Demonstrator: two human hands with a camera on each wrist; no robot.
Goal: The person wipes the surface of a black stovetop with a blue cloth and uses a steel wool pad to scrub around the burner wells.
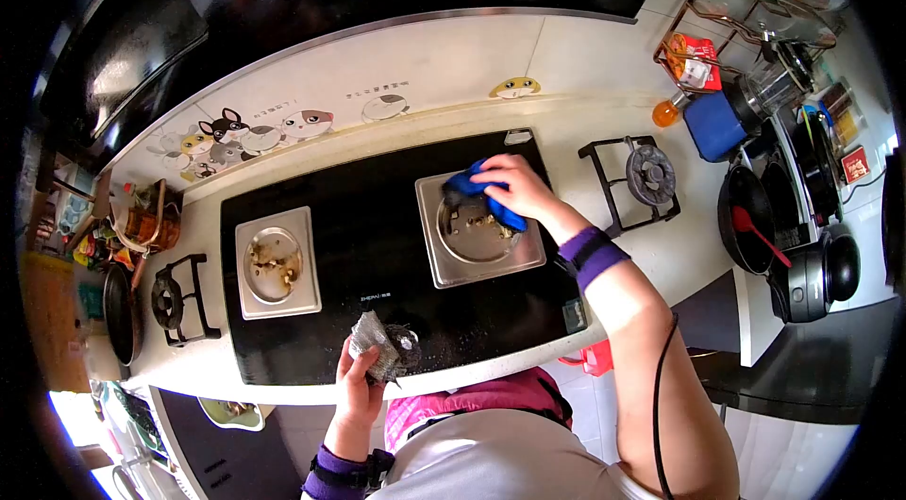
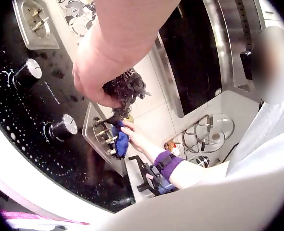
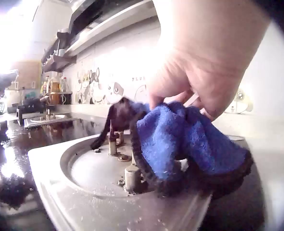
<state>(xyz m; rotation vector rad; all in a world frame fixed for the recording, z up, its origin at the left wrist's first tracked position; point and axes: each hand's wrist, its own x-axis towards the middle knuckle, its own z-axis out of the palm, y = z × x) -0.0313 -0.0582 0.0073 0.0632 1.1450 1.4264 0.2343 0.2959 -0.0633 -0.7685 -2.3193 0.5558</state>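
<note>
A blue cloth [image 3: 168, 144] with a dark edge lies bunched over the right burner plate [image 1: 434, 259]. My right hand [image 1: 514, 187] pinches it from above, thumb and fingers sunk in its folds. Metal burner posts [image 3: 132, 177] stand beside the cloth. My left hand [image 1: 359, 387] grips a grey mesh scrubber [image 1: 377, 349] over the front edge of the black stovetop [image 1: 368, 255]; in the left wrist view the scrubber [image 2: 125, 89] looks dark and crumpled. Brownish bits sit on the left burner plate [image 1: 247, 288].
Pan supports [image 1: 168, 300] with burner caps stand on the counter at both sides of the stove. Pans [image 1: 746, 208], a small appliance and a lid rack are at the right. A basket [image 1: 156, 222] and another pan [image 1: 121, 311] are at the left.
</note>
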